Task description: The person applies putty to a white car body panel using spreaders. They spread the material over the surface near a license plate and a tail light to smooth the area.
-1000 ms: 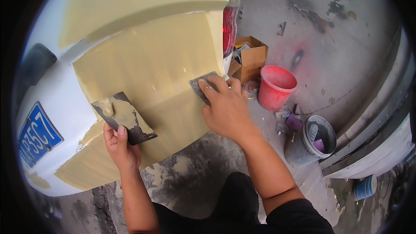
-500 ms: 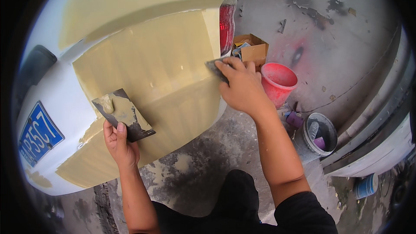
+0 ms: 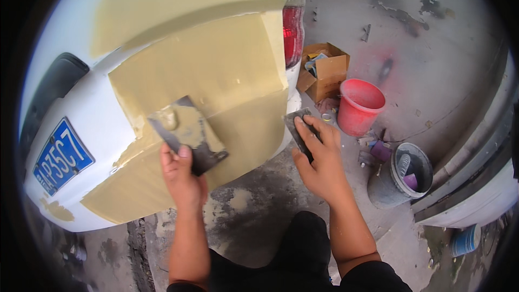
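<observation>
Up at eleven o'clock, here's the curved white vehicle panel (image 3: 216,59), broadly coated in beige. At nine, the left hand (image 3: 185,178) grips a dark, flat, rectangular plate (image 3: 210,159), thumb on top, a soft beige paste lump (image 3: 171,119) towards its ten-o'clock corner. And at three, the right hand (image 3: 323,162) holds a thin, dark-grey, rectangular blade (image 3: 292,124), fingers flat across it, by the panel's three-o'clock edge; contact, I can't tell! Good form, I'd judge: spread fingers for even pressure, low blade angle, smooth strokes along the curve, lighter at edges, plate level against paste sliding.
</observation>
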`<state>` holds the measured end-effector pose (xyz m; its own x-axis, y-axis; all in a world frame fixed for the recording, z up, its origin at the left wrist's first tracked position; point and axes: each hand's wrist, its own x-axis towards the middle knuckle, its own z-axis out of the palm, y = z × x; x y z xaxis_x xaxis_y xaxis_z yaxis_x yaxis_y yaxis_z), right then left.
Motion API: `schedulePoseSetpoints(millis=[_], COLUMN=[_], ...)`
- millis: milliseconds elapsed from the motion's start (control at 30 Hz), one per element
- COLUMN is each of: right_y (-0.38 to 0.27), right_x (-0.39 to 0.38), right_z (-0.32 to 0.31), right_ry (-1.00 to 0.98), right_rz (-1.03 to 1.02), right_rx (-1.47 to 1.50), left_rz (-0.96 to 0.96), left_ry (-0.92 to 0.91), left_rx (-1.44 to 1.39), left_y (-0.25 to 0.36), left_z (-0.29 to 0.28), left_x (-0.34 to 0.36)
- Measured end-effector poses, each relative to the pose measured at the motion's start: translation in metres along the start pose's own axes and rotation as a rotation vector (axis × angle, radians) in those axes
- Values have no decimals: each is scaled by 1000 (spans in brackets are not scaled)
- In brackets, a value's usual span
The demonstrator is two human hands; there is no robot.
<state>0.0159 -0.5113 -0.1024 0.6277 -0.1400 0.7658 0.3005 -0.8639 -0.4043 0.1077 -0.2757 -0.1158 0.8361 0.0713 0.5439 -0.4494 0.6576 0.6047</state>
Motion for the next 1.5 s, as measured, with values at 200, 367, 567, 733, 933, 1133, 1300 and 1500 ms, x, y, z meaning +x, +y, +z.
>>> schedulePoseSetpoints(millis=[200, 367, 567, 733, 933, 1133, 1300, 1500], right_y=[-26, -25, 23, 30, 13, 7, 8, 13], right_x=[6, -2, 44, 127, 167, 172, 163, 174], right_z=[-3, 3, -8, -7, 11, 29, 26, 17], right_ry=[-47, -172, 110, 186, 192, 187, 111, 169], right_rz=[-229, -278, -177, -128, -141, -135, -130, -116], right_rx=[-3, -51, -63, -261, -290, -299, -310, -277], left_rz=[-64, -63, 76, 61, 51, 80, 84, 86], left_ry=[-47, -35, -50, -38, -60, -59, -45, -54], left_rx=[-35, 30, 107, 176, 208, 208, 204, 219], left_y=[-8, -18, 6, 6, 2, -2, -3, -2], left_z=[45, 54, 27, -20, -35, -31, -37, -33], left_x=[-26, -29, 2, 28, 29, 27, 28, 27])
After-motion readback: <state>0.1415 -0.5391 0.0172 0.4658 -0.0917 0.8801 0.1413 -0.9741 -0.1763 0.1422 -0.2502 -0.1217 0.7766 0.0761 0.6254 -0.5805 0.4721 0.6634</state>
